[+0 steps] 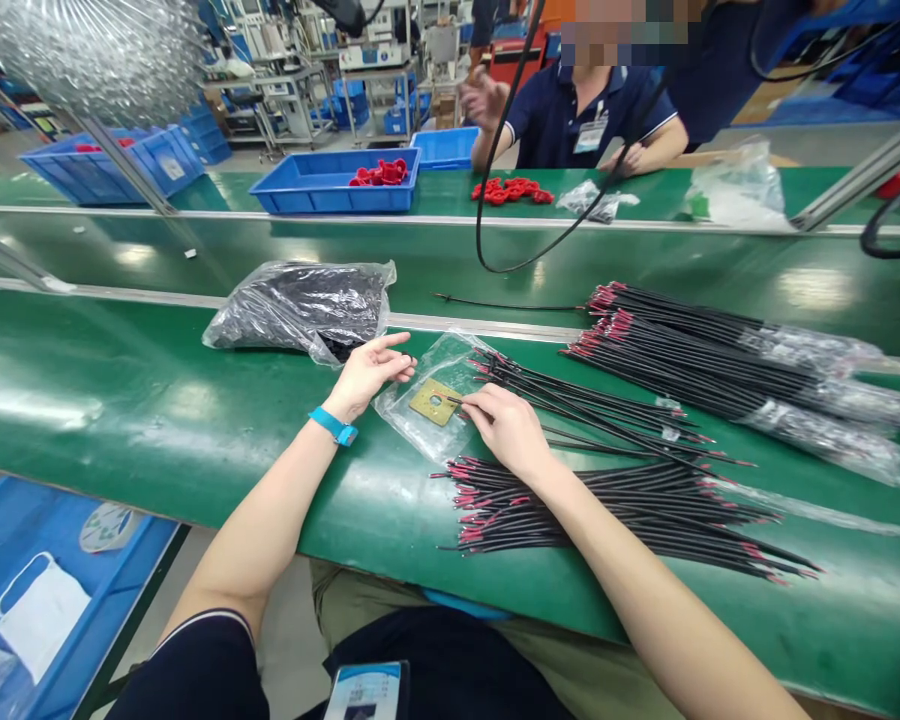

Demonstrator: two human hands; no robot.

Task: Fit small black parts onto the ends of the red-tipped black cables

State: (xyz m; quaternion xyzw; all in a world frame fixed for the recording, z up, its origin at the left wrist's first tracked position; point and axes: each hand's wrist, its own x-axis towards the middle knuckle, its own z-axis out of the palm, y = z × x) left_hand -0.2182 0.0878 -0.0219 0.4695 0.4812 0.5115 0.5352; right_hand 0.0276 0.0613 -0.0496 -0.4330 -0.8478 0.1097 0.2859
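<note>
A pile of black cables with red ends [600, 510] lies nearest the body, under the right forearm. The right hand [511, 430] pinches the end of one cable [454, 399] between thumb and fingertips, over a yellow plate [423, 406] with a hole, which sits on a clear bag [397, 408]. The left hand [364, 378] points its forefinger outward while the other fingers curl in by a small dark thing, too small to name.

The plate could slide if the cable pushes sideways, since the bag beneath looks slick and neither hand seems to hold the plate down. The dark thing could drop from so light a grip, and the forearm could drag the cables out of line.

The green bench [225, 430] is smooth and shiny. Farther up it are a bag of black parts [300, 305] on the left and cable bundles [690, 350] on the right. Beyond, a blue bin [330, 195] holds red parts, more red pieces [510, 190] lie loose, and a co-worker [551, 115] sits facing this way, with shelves and machines behind.
</note>
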